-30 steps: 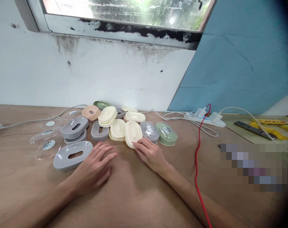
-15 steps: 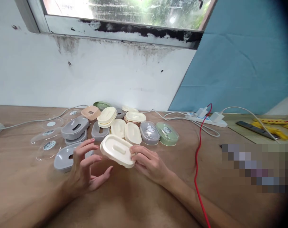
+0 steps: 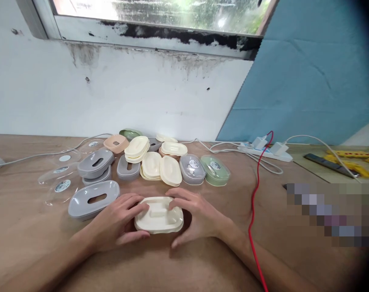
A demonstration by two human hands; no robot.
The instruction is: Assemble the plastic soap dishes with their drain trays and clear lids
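A cream oval plastic soap-dish piece [image 3: 158, 221] with a raised bar in its middle is low over the table in front of me. My left hand [image 3: 123, 221] grips its left end, thumb at the near edge and fingers on top. At the right end, my right hand [image 3: 196, 215] is spread, fingertips touching the top and thumb apart from the near edge. Beyond my left hand lies a grey slotted soap dish [image 3: 111, 190]. Several more cream pieces [image 3: 171, 171] lie behind, some stacked [image 3: 137, 147].
Grey slotted dishes [image 3: 94, 163] are piled at left, beside clear labelled lids [image 3: 59, 190]. Lidded grey [image 3: 192, 175] and green [image 3: 216, 172] boxes sit at centre right. A red cable [image 3: 251, 219] crosses the table from a power strip [image 3: 272, 154].
The cream piece has come nearer and lower, turning level. My left hand has closed on its left end. My right hand's grip has loosened, its thumb now apart from the piece.
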